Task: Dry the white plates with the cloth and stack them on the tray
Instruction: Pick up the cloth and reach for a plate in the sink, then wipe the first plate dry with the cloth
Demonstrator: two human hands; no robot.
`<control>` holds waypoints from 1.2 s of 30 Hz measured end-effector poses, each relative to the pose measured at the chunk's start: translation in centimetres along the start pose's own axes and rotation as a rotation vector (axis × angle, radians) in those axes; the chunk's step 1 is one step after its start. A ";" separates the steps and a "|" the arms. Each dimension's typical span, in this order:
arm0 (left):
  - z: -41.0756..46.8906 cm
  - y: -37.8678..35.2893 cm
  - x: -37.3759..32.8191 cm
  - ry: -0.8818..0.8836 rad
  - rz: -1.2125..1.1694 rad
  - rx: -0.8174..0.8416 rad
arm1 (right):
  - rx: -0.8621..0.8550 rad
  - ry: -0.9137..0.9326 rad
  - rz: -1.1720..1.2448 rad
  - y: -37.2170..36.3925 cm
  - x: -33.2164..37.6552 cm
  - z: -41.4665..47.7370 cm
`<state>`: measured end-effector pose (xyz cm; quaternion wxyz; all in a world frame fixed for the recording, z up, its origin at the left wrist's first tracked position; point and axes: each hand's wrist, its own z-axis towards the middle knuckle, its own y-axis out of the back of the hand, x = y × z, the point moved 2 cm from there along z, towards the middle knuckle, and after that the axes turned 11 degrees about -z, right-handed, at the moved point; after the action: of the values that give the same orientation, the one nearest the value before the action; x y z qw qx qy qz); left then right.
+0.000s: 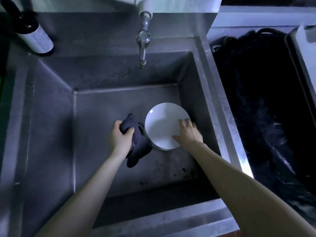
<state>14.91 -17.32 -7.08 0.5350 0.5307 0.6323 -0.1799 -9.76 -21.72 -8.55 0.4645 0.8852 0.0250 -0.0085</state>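
Down in the sink, the left hand's fingers (128, 131) are curled tight round a dark cloth (137, 144), which bunches above the fist and hangs loose below it toward the near side. The left hand (119, 136) is just left of a white plate (160, 127), and the cloth's edge touches the plate's left rim. The right hand's fingers (184, 122) are spread and lie over the plate's right edge, with the thumb on its near face; this right hand (189, 134) is slightly blurred. The plate lies flat, right of centre on the floor of the sink (102, 120), a deep steel basin with dark specks near the front. A tap (142, 45) hangs over the far wall. A bottle (34, 35) stands on the far left ledge. To the right sits a dark tub (265, 103). The light is dim and bluish.
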 end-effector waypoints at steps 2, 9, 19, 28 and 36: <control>0.9 -0.7 0.6 -0.012 0.040 -0.017 | 0.002 0.013 0.003 0.1 -0.3 2.4; 1.4 -3.1 1.5 0.061 0.030 0.048 | 0.043 -0.002 0.085 1.7 -1.4 7.4; 1.1 -6.0 2.3 0.240 -0.146 0.123 | 0.069 -0.098 0.139 1.8 -1.3 7.5; 1.2 -5.5 2.5 0.331 -0.203 0.124 | 0.114 -0.063 0.422 2.3 -2.6 9.2; 0.5 -2.2 1.8 0.301 -0.168 0.050 | 0.113 -0.043 0.870 3.0 -1.9 8.2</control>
<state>13.48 -17.69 -9.59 0.4037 0.5100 0.7429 -0.1582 -11.48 -30.23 -10.69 0.3762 0.8368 -0.3606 0.1680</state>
